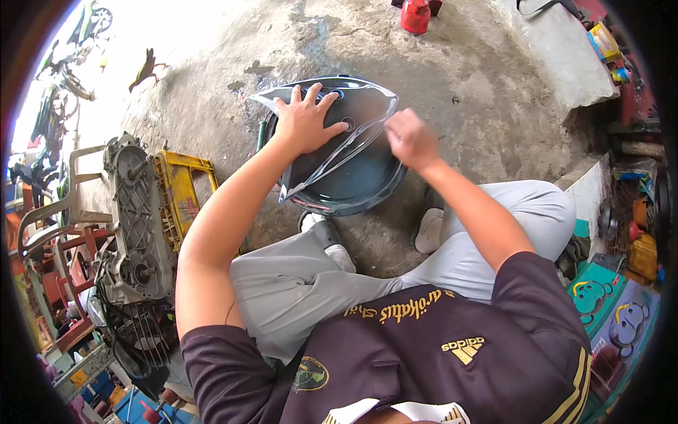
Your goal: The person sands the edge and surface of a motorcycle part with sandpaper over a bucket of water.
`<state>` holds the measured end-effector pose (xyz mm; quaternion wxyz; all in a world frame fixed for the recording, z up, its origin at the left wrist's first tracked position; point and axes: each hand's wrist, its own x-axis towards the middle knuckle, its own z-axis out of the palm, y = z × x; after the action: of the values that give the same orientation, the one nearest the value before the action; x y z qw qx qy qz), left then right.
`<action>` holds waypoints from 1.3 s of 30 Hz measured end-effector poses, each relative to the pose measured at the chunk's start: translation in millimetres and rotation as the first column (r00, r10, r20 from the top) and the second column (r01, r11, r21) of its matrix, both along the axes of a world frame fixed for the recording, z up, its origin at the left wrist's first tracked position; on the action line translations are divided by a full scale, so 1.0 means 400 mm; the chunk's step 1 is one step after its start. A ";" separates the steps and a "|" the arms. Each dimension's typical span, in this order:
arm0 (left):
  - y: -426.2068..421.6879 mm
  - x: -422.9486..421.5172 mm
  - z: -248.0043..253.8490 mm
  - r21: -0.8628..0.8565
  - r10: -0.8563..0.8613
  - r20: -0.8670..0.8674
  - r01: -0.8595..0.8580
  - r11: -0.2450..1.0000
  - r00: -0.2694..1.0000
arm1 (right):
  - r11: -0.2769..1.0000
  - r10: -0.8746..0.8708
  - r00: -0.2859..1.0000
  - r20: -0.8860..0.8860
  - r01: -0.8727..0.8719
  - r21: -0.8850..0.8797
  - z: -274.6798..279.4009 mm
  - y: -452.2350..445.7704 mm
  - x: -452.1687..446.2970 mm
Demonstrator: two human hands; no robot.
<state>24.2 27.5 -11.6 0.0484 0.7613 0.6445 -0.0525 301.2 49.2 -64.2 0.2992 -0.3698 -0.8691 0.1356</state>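
Observation:
My left hand (304, 121) lies with its fingers spread on a dark, pointed-ended shell with clear, shiny edges (360, 139), which looks like a vehicle headlight. The shell rests across a round black basin (353, 206), and its left end sticks out past the rim. Two round openings show near my fingers and thumb. At the shell's right edge, my right hand (411, 139) is curled closed and slightly blurred. What its fingers hold, if anything, is hidden.
To the left stand a metal engine casing (139, 219) and a yellow plastic crate (185, 191). A red container (415, 15) sits on the concrete floor ahead. Teal and purple boxes (597, 297) lie at the right. A chicken (146, 70) is at the upper left.

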 end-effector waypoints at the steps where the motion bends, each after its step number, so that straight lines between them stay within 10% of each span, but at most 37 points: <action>1: 0.001 0.002 0.004 -0.025 0.008 -0.006 -0.008 1.000 1.000 | 0.999 0.037 0.999 -0.026 -0.037 -0.020 0.003 -0.028 -0.017; 16: -0.003 0.005 -0.003 0.007 0.006 0.008 -0.006 1.000 1.000 | 0.953 0.297 0.954 0.040 -0.298 0.047 0.033 -0.041 -0.029; 21: -0.006 0.001 -0.006 0.012 0.001 0.012 -0.002 1.000 1.000 | 0.997 -0.020 1.000 -0.021 0.018 -0.074 0.011 0.023 0.004; 29: -0.003 0.001 -0.008 0.010 0.003 0.016 -0.003 1.000 1.000 | 0.966 0.259 0.966 -0.006 -0.259 -0.012 0.012 -0.035 -0.022; 35: 0.003 0.011 0.005 -0.013 0.010 -0.001 -0.010 1.000 1.000 | 0.998 -0.053 0.993 -0.105 0.049 -0.041 0.015 -0.038 -0.031; 39: 0.004 0.009 0.005 -0.037 0.020 -0.014 -0.020 0.999 1.000 | 0.946 0.301 0.947 0.114 -0.311 0.088 0.043 -0.088 -0.049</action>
<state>27.9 29.1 -9.4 0.0586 0.7534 0.6513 -0.0689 281.6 14.1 -46.9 0.2498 -0.2204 -0.9357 0.1161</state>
